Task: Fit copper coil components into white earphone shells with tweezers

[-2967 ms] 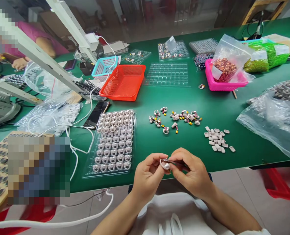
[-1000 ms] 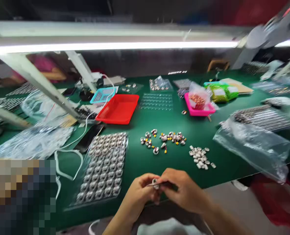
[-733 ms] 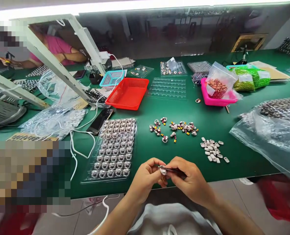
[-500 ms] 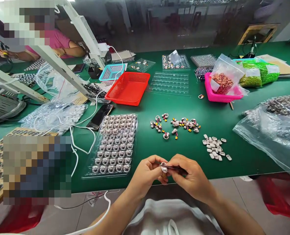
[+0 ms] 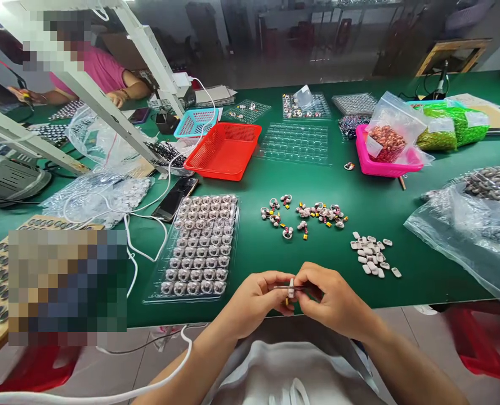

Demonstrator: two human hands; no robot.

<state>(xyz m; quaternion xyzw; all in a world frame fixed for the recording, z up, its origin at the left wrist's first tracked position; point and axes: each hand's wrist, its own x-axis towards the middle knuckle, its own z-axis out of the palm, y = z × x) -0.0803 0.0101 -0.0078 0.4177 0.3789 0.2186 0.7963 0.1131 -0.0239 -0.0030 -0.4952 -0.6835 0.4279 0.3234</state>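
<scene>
**Green worktop, two hands pinching one small white part**

Green matting covers the table [image 5: 402, 208] that stretches away from both hands, which meet at its near edge. Well off to the right of the right hand, crumpled clear plastic bags [image 5: 465, 230] lie over dark parts. Beyond the left hand and a little to its left sits a clear blister tray [image 5: 199, 244], its pockets filled with rows of round silver-grey parts. Far ahead of the hands stands a red mesh basket [image 5: 222, 149], with a pink tray [image 5: 387, 163] holding a bag of copper coils well off to the far right. A black phone [image 5: 174, 191] lies past the far left corner of the blister tray. Straight ahead of the hands is a scatter of small ring-shaped coil parts [image 5: 303, 212] with yellow and red bits; nearer, ahead of the right hand and slightly to its right, a little heap of white oblong caps [image 5: 372, 254].

The left hand [image 5: 256, 298] is curled almost closed, thumb and fingertips pinching a small white piece [image 5: 291, 287] held upright between the two hands. The right hand [image 5: 332, 298] is likewise nearly closed, gripping slim dark tweezers [image 5: 298, 288] whose tip meets that piece.
</scene>
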